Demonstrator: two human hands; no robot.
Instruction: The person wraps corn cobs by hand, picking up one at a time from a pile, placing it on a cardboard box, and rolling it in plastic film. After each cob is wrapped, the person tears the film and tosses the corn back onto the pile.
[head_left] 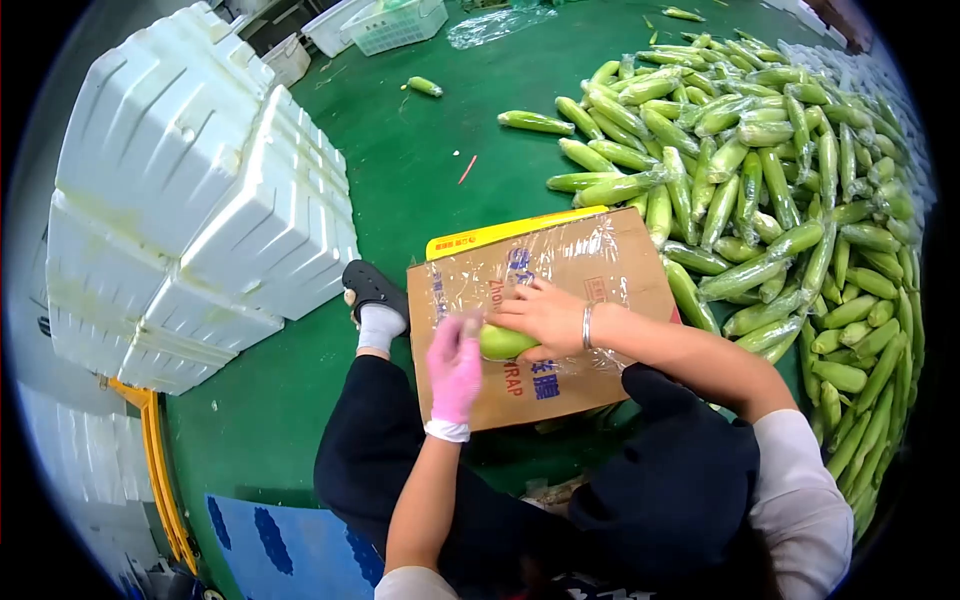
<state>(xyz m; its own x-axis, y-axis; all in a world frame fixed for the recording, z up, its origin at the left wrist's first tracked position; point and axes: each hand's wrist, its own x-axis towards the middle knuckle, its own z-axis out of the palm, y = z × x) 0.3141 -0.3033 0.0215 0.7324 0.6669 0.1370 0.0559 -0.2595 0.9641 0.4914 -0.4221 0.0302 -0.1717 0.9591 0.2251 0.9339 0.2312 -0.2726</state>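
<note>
Most of the ear of corn [503, 343] is hidden: only a pale green patch shows between the two hands, and its ends and length cannot be made out. It lies on a cardboard box [590, 260] with a yellow edge. The box rests across the lap of a seated person, and its top is covered by glossy clear film that glares and blurs the blue print beneath. The box's lower right corner is lost behind a dark sleeve.

The left hand [455, 368], in a pink glove, is smeared by motion. It touches the near end of the ear, but whether its fingers close on it cannot be told. The right hand [545, 318], with a metal bangle at the wrist, lies over the ear, its fingers curved down around the far side and gripping it against the film.

To the right, a heap of corn [790, 200] spreads over the green floor [420, 180] and runs out of the frame's dark edge. Some ears are wrapped in film, though how many is unclear. On the left, stacked white foam boxes [200, 200] are cut off by the lens rim. A foot in a black sandal [373, 285] and white sock pokes out beside the box.
</note>
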